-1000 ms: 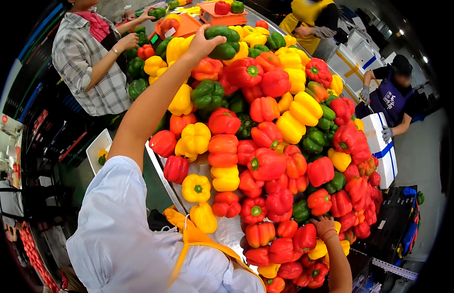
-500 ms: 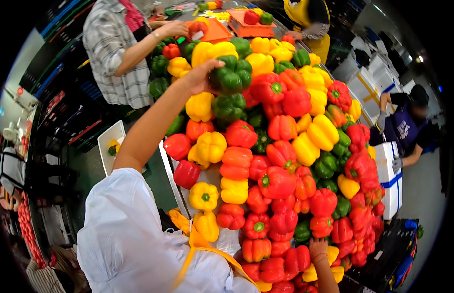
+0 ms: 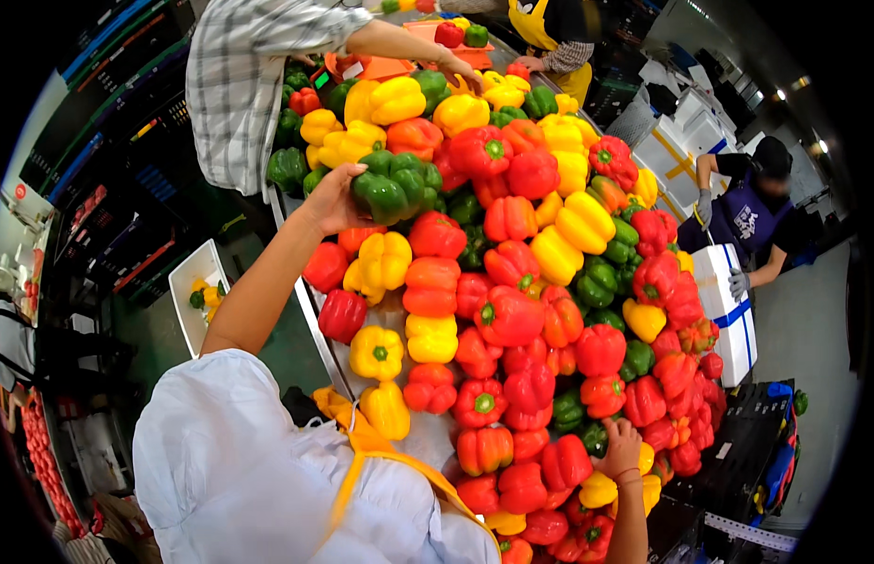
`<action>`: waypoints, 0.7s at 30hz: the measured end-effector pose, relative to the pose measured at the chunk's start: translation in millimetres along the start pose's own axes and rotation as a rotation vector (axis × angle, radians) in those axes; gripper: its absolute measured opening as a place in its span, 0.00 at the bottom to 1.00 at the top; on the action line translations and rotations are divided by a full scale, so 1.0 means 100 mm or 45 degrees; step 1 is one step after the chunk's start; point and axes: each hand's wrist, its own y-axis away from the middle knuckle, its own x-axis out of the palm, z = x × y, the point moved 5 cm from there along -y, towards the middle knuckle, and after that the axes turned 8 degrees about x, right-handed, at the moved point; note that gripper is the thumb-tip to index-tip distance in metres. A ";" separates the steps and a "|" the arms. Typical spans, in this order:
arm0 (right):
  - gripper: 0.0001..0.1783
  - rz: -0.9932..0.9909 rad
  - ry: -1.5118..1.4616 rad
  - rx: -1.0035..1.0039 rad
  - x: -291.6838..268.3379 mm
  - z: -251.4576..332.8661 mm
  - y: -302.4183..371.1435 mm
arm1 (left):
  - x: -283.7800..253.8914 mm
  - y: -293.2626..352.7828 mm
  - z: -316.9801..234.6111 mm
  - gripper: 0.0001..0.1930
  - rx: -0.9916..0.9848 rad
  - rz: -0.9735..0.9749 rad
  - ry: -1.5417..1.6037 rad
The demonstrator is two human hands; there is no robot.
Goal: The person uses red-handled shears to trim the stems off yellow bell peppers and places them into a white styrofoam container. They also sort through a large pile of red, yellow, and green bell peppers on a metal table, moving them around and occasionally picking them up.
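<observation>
With left hand (image 3: 338, 201), gripped green pepper (image 3: 397, 188), upper centre; with right hand (image 3: 621, 451), touched, perhaps gripped, lower-right pepper (image 3: 594, 439). Left mixed peppers (image 3: 512, 318) heaped mid-frame.

A person's left hand (image 3: 335, 201) holds a green bell pepper (image 3: 396, 188) above a table (image 3: 428, 438) heaped with red, yellow and green peppers (image 3: 508, 317); the right hand (image 3: 622, 453) touches the heap's lower right. Beyond, a co-worker's arm (image 3: 399, 42) reaches over. Far right: a white box (image 3: 725, 320).

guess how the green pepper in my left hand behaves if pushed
The green pepper looks glossy, so may slip. Its lobes would probably make it wobble, not roll smoothly. The left hand leaves no visible dent, suggesting firm walls.
</observation>
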 end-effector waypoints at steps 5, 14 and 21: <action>0.44 -0.310 -0.204 0.134 -0.38 0.10 0.19 | -0.13 0.28 0.06 0.27 -0.039 -0.002 0.140; 0.41 -0.636 -0.632 0.299 -0.79 0.14 0.48 | -0.33 0.42 0.06 0.25 -0.030 -0.002 0.303; 0.37 -0.355 -1.518 0.305 -1.11 0.88 0.00 | -0.51 0.20 0.20 0.24 -0.068 0.093 0.254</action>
